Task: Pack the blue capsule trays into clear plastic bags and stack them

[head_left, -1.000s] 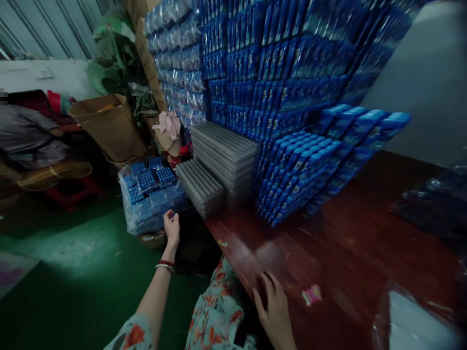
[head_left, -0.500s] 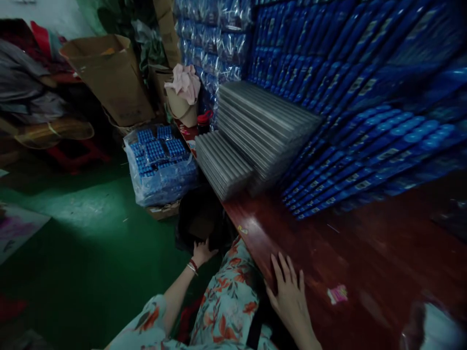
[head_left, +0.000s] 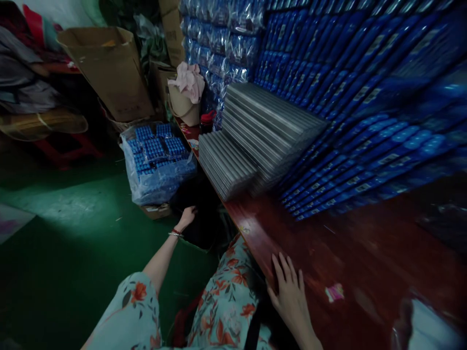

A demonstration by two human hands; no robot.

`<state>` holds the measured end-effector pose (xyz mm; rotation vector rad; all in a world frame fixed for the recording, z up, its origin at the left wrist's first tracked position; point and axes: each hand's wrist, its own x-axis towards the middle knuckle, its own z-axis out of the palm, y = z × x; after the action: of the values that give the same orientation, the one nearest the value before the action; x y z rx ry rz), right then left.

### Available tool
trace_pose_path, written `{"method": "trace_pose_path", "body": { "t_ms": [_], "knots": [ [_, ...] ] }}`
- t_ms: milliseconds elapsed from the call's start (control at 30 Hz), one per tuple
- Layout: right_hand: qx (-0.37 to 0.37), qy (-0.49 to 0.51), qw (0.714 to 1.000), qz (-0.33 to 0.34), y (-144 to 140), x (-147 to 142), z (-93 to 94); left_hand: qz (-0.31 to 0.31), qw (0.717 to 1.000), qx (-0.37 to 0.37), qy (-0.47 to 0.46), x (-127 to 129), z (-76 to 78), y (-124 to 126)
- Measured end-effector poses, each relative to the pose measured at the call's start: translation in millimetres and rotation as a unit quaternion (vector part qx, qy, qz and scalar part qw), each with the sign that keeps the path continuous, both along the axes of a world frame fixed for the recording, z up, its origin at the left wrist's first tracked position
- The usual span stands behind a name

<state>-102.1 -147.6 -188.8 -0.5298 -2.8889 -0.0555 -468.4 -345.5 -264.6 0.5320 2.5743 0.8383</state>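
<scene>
My left hand [head_left: 188, 217] reaches down beside the table with its fingers closed on the edge of a black bag-like container [head_left: 202, 218]. The inside of that container is too dark to make out. My right hand [head_left: 289, 287] lies flat on the red-brown table [head_left: 350, 257], fingers spread, the thumb near the front edge. It holds nothing. Farther along the tabletop stand a low stack of grey ridged pieces [head_left: 228, 163] and a taller stack of the same grey pieces [head_left: 273, 133], both away from my hands.
Piled blue packs [head_left: 328, 97] line the back of the table. A clear bag of blue items [head_left: 156, 160] stands on the green floor [head_left: 73, 209]. Beyond are a beige bucket [head_left: 186, 109] with a pink cloth [head_left: 189, 80] and a tall carton [head_left: 109, 73]. A person [head_left: 25, 78] sits at far left.
My left hand has moved forward and slightly left, its fingers going from spread to closed on the black container's edge. The container's edge has shifted. My right hand stays put.
</scene>
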Motion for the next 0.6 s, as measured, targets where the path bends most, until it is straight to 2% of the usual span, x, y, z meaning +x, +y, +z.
{"method": "trace_pose_path", "body": {
  "t_ms": [133,267,367,500,600],
  "knots": [
    [-0.002,0.001,1.0,-0.002,1,1,1.2,0.021,0.993,0.096,0.068,-19,43.3,20],
    [0.001,0.002,1.0,0.002,0,1,2.8,0.062,0.974,0.171,0.133,-32,103.5,17],
    [-0.003,0.009,1.0,0.004,1,2,2.5,0.069,0.964,0.204,0.157,-29,153.8,-5],
    [-0.015,0.017,1.0,-0.002,0,1,1.1,0.052,0.958,0.226,0.166,-1,215.4,-54],
    [-0.025,0.011,1.0,-0.006,-1,1,2.2,0.104,0.938,0.255,0.21,27,258.1,-95]
  ]
}}
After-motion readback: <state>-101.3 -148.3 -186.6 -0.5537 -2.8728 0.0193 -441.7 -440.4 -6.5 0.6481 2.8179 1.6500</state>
